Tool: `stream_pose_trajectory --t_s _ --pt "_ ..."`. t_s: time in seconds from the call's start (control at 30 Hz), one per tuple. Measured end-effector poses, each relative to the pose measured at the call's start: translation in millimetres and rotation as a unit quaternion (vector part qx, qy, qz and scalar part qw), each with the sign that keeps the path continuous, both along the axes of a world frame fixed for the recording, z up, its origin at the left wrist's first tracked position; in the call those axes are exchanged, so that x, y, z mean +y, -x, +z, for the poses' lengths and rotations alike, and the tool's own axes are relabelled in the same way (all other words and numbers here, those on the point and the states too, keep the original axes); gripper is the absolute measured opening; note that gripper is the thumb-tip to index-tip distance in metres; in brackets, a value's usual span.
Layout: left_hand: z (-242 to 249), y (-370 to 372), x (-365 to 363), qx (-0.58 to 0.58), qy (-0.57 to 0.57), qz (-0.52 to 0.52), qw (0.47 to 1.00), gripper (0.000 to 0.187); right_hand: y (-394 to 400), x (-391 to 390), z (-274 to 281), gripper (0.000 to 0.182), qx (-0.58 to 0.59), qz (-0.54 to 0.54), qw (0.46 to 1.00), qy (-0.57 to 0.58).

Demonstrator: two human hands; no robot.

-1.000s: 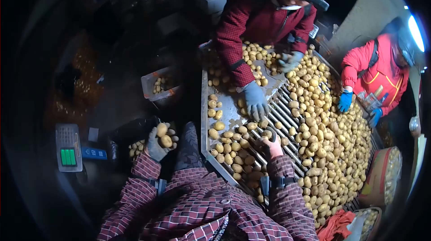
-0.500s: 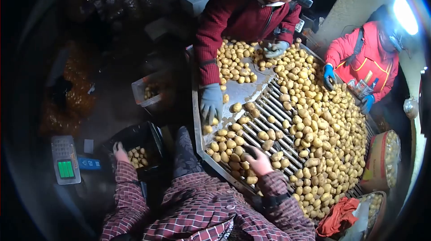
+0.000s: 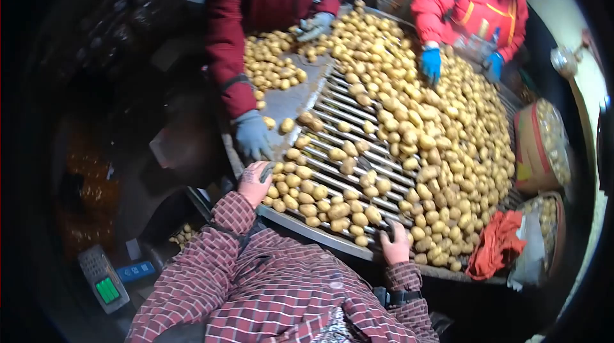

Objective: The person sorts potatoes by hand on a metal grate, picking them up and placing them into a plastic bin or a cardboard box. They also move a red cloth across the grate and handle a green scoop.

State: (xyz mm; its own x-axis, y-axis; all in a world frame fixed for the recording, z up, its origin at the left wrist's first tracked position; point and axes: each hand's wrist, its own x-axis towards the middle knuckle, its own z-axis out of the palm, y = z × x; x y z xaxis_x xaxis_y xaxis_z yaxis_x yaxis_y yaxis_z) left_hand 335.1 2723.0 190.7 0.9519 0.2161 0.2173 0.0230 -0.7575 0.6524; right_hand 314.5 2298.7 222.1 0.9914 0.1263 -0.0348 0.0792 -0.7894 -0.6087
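Observation:
Pale yellow potatoes (image 3: pixel 307 198) lie in a loose group along the near edge of a slatted metal sorting table (image 3: pixel 332 108). My left hand (image 3: pixel 254 184) is at the group's left end, over the table rim, its dark-coated fingers partly hidden and beside the potatoes. At the right end of the same group, my right hand (image 3: pixel 395 246) reaches over the near rim with thumb and fingers apart. No potato shows in its grip. Just beyond my left hand, a co-worker's grey-gloved hand (image 3: pixel 253 135) rests near the table's left edge.
A large potato heap (image 3: pixel 441 145) covers the table's right side. Another co-worker's blue-gloved hand (image 3: pixel 431 65) touches it. Potato-filled sacks (image 3: pixel 534 148) and a red cloth (image 3: pixel 497 245) stand at the right. A scale (image 3: pixel 103 279) with a green display is at lower left.
My left hand has left the dark crate of potatoes at the left and come up to the table edge. My right hand has shifted right along the rim. The view has turned toward the table.

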Motion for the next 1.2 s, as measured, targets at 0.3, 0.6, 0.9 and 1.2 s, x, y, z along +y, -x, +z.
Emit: stream_pose_trajectory --t_s 0.3,0.6,0.9,1.2 --pt "39 11 -98 0.108 -0.166 -0.353 0.915 0.074 -20 64 26 0.098 0.217 0.053 0.958 0.182" --pt "45 -14 -138 0.209 -0.192 -0.362 0.888 0.057 -35 60 -37 0.074 0.235 0.017 0.946 -0.222" --pt "55 -6 -69 0.328 0.706 -0.074 0.623 0.067 -50 18 -1 0.036 0.089 -0.035 0.991 -0.092" --pt "30 7 -53 0.213 0.587 -0.200 0.755 0.055 -84 108 -15 0.048 0.166 0.105 0.977 0.081"
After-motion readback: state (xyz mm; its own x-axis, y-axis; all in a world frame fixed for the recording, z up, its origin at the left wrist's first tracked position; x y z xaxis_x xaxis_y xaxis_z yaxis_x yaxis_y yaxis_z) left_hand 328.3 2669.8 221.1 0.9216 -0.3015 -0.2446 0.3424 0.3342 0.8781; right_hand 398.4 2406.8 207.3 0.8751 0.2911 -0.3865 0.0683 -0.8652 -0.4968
